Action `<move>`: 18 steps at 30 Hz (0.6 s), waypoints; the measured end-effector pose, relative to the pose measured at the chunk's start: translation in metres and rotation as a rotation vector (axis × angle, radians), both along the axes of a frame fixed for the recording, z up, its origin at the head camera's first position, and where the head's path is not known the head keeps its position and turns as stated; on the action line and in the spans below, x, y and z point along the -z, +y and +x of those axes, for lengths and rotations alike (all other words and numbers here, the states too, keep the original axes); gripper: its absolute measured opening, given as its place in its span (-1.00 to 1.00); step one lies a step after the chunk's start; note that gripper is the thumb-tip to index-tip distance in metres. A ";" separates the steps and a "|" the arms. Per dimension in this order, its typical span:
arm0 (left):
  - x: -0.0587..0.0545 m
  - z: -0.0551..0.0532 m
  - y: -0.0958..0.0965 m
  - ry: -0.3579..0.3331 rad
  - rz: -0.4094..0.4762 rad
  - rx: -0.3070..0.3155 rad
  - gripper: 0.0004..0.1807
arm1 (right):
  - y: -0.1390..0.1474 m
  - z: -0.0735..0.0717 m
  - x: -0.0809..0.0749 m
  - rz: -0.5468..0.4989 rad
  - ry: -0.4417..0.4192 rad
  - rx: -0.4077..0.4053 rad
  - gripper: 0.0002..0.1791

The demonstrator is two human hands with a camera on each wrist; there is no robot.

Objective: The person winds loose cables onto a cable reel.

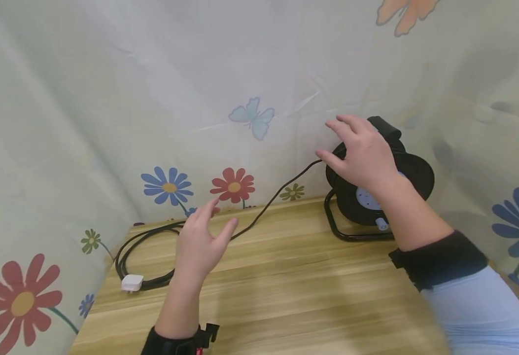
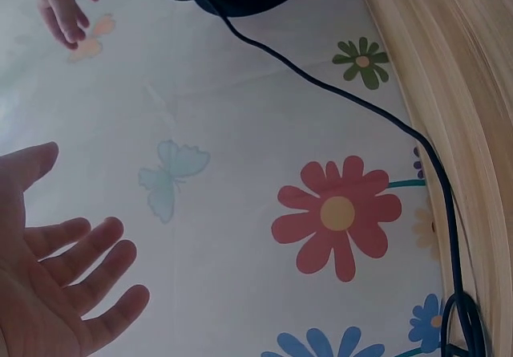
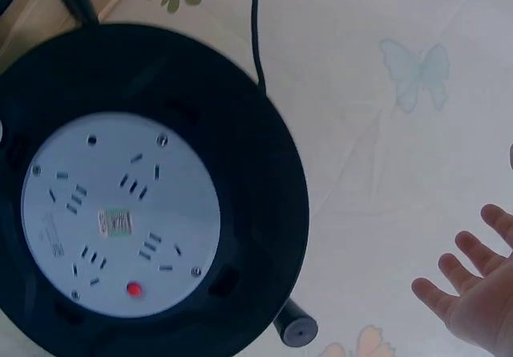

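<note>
A black extension cable reel (image 1: 419,173) stands at the back right of the table on a bent tube frame (image 1: 352,237). Sockets and a red button (image 3: 134,290) show on its pale round panel (image 3: 120,212) in the right wrist view. My right hand (image 1: 365,155) is raised in front of it with fingers spread, apart from the reel in the right wrist view. From the reel a black cable (image 1: 281,191) runs left to a loose coil (image 1: 123,251) with a white plug (image 1: 132,283). My left hand (image 1: 199,244) hovers near the coil, fingers relaxed, holding nothing.
The wooden table (image 1: 294,296) meets a flower-printed sheet (image 1: 188,88) that hangs behind it and at both sides. A black handle (image 1: 385,128) sticks up from the top of the reel. The back edge of the table lies close behind the cable.
</note>
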State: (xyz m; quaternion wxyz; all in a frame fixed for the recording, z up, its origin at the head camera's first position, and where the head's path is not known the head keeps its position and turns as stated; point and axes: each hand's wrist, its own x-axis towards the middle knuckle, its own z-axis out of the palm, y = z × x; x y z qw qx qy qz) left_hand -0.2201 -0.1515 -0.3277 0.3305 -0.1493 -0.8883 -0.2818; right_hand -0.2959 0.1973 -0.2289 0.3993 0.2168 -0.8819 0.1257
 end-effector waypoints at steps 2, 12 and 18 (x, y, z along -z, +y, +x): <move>0.002 0.001 0.000 -0.027 0.016 0.000 -0.30 | 0.005 -0.005 -0.005 0.005 -0.036 0.036 -0.29; 0.014 -0.002 0.003 -0.080 0.029 -0.001 -0.30 | 0.040 -0.040 -0.013 0.060 -0.337 0.240 -0.21; 0.023 -0.011 0.002 -0.088 0.004 0.019 -0.29 | 0.055 -0.053 -0.012 0.115 -0.426 0.331 -0.18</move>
